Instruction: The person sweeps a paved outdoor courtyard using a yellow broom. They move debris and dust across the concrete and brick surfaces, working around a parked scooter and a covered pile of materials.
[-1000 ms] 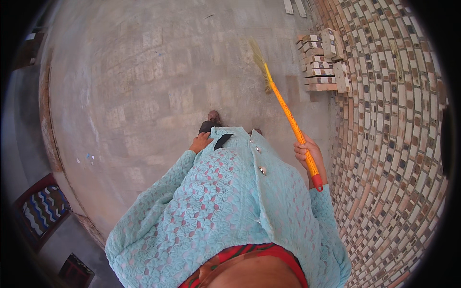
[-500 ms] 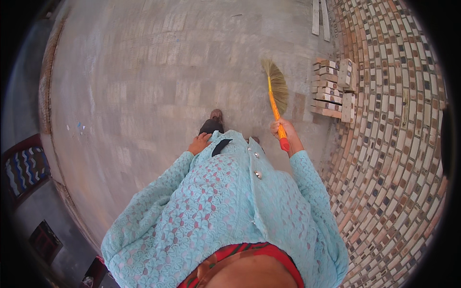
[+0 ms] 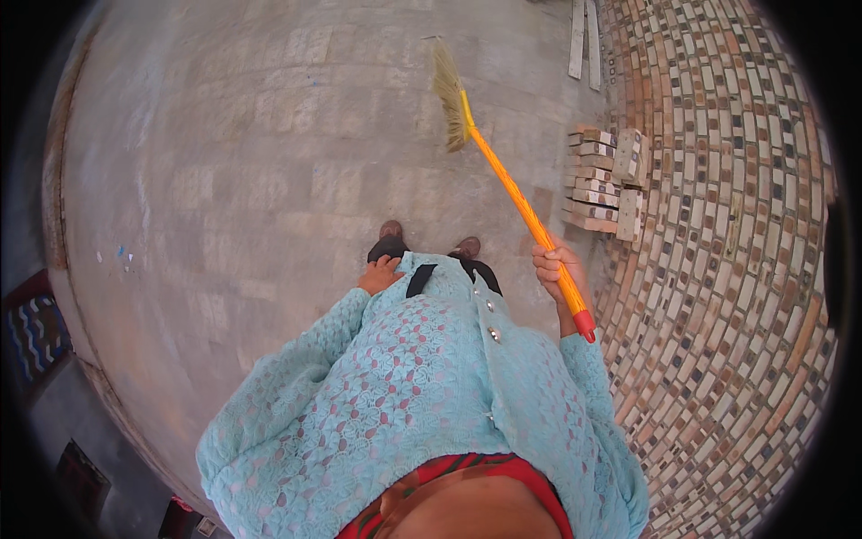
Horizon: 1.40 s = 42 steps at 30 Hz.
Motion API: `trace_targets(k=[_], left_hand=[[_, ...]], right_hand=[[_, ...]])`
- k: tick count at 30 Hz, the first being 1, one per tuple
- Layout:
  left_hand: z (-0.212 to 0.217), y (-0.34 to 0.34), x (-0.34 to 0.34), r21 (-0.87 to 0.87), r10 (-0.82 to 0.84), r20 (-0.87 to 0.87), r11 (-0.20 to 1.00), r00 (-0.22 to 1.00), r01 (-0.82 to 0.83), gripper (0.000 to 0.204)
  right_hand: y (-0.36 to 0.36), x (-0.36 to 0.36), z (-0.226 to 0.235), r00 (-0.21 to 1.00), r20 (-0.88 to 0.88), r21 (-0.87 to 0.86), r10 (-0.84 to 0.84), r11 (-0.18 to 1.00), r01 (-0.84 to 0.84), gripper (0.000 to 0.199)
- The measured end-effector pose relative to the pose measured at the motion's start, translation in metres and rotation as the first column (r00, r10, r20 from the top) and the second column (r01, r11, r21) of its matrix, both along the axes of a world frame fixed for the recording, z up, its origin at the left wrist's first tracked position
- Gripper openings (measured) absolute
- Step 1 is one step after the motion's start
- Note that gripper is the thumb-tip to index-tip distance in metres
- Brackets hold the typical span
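Note:
My right hand (image 3: 555, 265) is wrapped round the orange handle of a broom (image 3: 510, 184). The red end cap of the handle sticks out below my fist. From there the broom slants away to the far left, and its straw-coloured bristles (image 3: 448, 94) spread above the floor; whether they touch it I cannot tell. My left hand (image 3: 381, 275) lies with fingers stretched on my left thigh, at the hem of my light blue lace jacket (image 3: 395, 359). It holds nothing.
Bricks are stacked (image 3: 603, 184) on the right beside a brick wall (image 3: 718, 225). Two pale planks (image 3: 584, 45) lie farther off. Small blue and white scraps (image 3: 121, 255) dot the concrete floor (image 3: 224, 162) at left, near a raised edge (image 3: 56, 180). A chair with a striped seat (image 3: 36, 332) stands beyond.
The broom's bristle end has swung to the left and farther away, while its handle end has moved right and nearer. My right foot has come forward beside the left one.

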<state>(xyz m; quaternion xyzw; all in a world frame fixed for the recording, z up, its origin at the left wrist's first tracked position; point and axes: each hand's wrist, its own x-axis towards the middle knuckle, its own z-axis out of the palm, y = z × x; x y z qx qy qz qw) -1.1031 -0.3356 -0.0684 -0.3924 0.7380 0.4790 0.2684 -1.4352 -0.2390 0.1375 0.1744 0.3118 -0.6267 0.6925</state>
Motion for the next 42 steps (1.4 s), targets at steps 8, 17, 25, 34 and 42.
trace_targets(k=[8, 17, 25, 34, 42], left_hand=[[-0.023, -0.032, -0.031, -0.129, -0.309, -0.159, 0.948, 0.938, 0.290, 0.038], [-0.005, -0.026, -0.083, -0.145, 0.163, -0.118, 0.973, 0.979, -0.179, 0.040], [0.013, -0.043, -0.141, -0.238, 0.245, -0.116, 0.934, 0.962, -0.267, 0.042], [-0.009, -0.123, -0.216, -0.241, 0.197, -0.272, 0.934, 0.942, -0.265, 0.041], [-0.020, -0.187, -0.256, -0.164, 0.165, -0.174, 0.967, 0.971, -0.194, 0.049]], right_hand=[[0.015, -0.123, -0.057, 0.979, -0.134, 0.129, -0.152, 0.977, 0.169, 0.027], [-0.061, -0.203, -0.126, 1.000, -0.006, 0.298, 0.007, 0.955, -0.005, 0.007], [-0.096, -0.224, -0.082, 0.962, 0.239, -0.097, 0.132, 0.989, -0.112, 0.020], [-0.183, -0.256, -0.038, 0.947, -0.121, -0.017, 0.297, 0.953, -0.301, 0.051], [-0.198, -0.330, -0.012, 0.840, -0.443, 0.334, 0.312, 0.927, -0.168, 0.064]])
